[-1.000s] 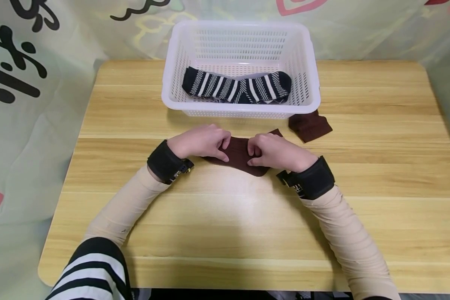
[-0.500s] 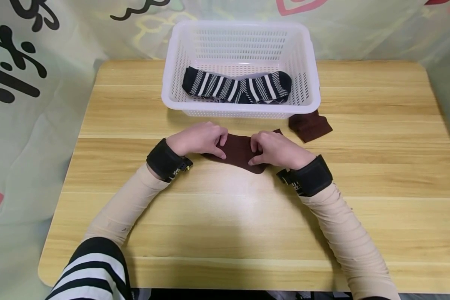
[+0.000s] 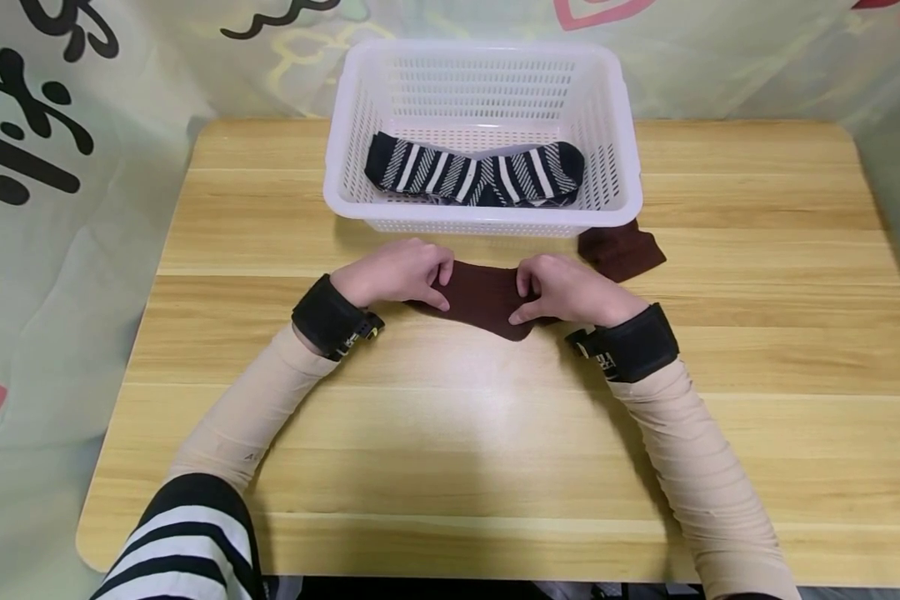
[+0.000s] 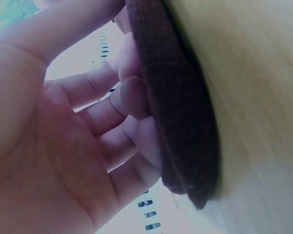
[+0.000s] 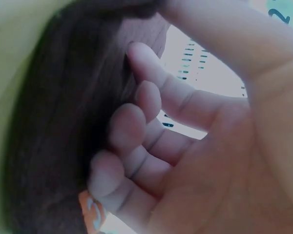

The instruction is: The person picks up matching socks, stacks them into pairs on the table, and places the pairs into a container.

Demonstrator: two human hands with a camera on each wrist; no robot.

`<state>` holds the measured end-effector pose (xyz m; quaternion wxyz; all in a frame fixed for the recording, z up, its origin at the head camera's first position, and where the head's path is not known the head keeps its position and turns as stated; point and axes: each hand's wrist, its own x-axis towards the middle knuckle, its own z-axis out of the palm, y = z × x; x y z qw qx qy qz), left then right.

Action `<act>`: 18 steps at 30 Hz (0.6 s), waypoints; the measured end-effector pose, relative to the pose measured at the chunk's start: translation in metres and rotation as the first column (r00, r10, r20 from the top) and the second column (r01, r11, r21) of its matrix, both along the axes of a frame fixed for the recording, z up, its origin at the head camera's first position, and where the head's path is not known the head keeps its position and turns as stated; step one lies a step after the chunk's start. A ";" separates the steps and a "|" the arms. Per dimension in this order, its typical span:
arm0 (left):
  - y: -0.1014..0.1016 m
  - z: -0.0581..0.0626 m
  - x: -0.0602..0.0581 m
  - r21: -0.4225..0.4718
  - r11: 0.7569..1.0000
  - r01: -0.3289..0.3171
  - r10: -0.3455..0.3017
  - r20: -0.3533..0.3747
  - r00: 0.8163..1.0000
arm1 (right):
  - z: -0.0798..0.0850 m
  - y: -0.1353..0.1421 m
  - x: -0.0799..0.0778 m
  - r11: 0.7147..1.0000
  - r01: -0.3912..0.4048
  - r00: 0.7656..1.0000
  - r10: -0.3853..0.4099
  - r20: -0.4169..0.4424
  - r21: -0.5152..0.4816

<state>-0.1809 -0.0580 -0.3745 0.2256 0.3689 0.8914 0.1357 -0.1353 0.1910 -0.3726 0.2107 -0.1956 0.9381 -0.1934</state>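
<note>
A dark brown sock (image 3: 483, 296) lies across the table in front of the basket, spread between my two hands. My left hand (image 3: 397, 273) holds its left end, thumb and curled fingers on the cloth; in the left wrist view the fingertips (image 4: 136, 97) press into the sock (image 4: 180, 97). On the sock's right end, my right hand (image 3: 570, 287) grips with thumb and bent fingers. The right wrist view shows its fingertips (image 5: 127, 126) against the brown fabric (image 5: 53, 122). Both ends of the sock are partly hidden under the hands.
A white perforated basket (image 3: 482, 218) stands at the back, holding black-and-white patterned socks (image 3: 472, 175). Another brown sock (image 3: 621, 250) lies at its front right corner, partly hidden beneath the rim. An orange patch (image 5: 92, 212) shows beside the fabric.
Both hands and the brown sock have shifted slightly toward the basket. My right hand has slid right along the sock, baring more of its middle. The basket stays put.
</note>
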 end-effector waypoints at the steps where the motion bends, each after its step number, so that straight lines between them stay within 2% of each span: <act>1: 0.000 0.000 0.000 0.001 1.000 0.001 -0.001 -0.001 1.000 | 0.001 0.001 0.000 1.000 -0.002 1.000 0.002 0.003 0.005; 11: -0.001 0.000 -0.002 -0.001 1.000 -0.001 0.001 0.005 1.000 | 0.004 0.009 -0.003 1.000 0.006 0.997 -0.007 0.083 0.003; 18: -0.002 0.000 -0.002 0.007 1.000 -0.001 0.001 -0.001 1.000 | 0.001 0.005 -0.002 0.999 0.019 1.000 -0.020 0.021 0.046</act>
